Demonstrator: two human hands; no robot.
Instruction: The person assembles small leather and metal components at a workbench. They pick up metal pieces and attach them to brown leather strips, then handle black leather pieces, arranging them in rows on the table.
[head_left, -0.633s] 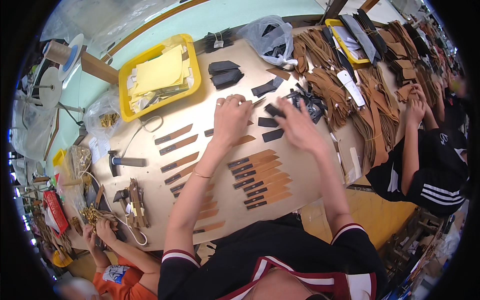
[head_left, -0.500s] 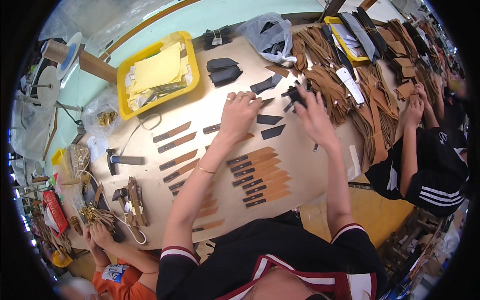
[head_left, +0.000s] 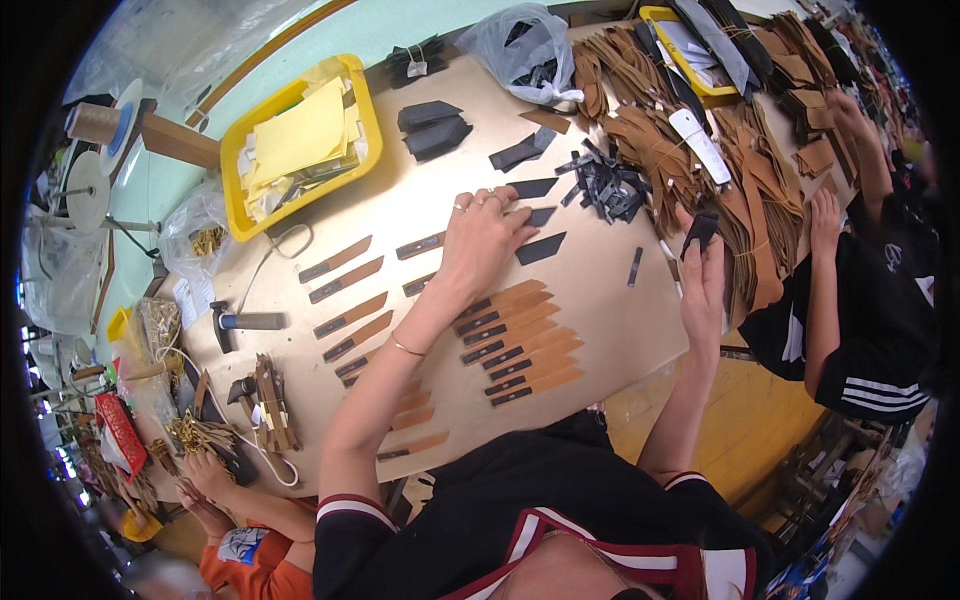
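My left hand (head_left: 482,240) rests above the middle of the table. Its bent fingertips are on the near end of a pointed black strip (head_left: 541,216), which they partly cover. One black strip (head_left: 532,187) lies just beyond it and another (head_left: 541,248) just nearer. Off to the right, my right hand (head_left: 704,275) is raised with a small flat black piece (head_left: 700,232) between thumb and fingers; its exact kind is unclear. Below my left forearm, brown pointed strips with black ends (head_left: 520,350) lie in overlapping rows, with more (head_left: 345,325) to the left.
A heap of short black pieces (head_left: 605,182) lies beside bundled brown strips (head_left: 650,150). A yellow tray (head_left: 232,190) holds papers. A hammer (head_left: 250,321) lies at left. One co-worker's hands (head_left: 205,480) are at lower left, another's (head_left: 826,220) at right.
My right hand has left the black heap, moving right and nearer me, and now carries a small black piece. My left hand has stayed near the pointed black strips. The view has shifted slightly.
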